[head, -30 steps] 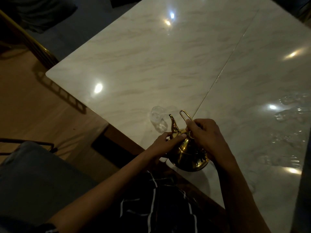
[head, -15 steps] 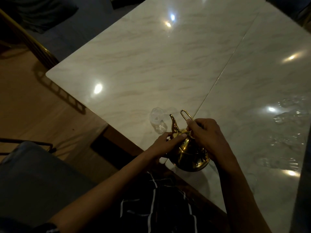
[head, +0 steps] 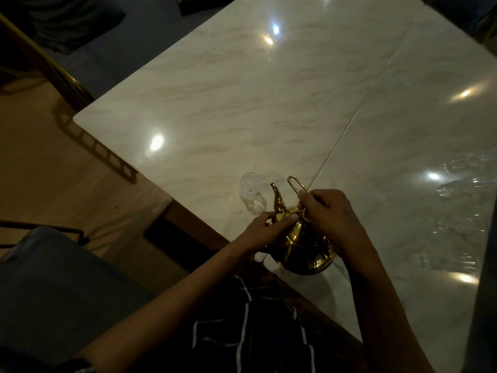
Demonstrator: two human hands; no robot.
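A shiny gold teapot point(head: 301, 251) stands near the front edge of the white marble table point(head: 269, 103), its curved spout pointing away from me. My right hand point(head: 330, 216) grips the thin wire handle, whose loop sticks up beyond my fingers. My left hand point(head: 266, 230) rests on the teapot's top by the lid, fingers laid flat against it. A small clear glass point(head: 251, 193) stands on the table just beyond the spout, to the left of the teapot.
Several clear glasses point(head: 457, 184) sit in a group at the right side of the table. A grey cushioned chair point(head: 48, 278) is at my left, and a gold-framed chair point(head: 61, 79) stands at the table's far left corner. The floor is wood.
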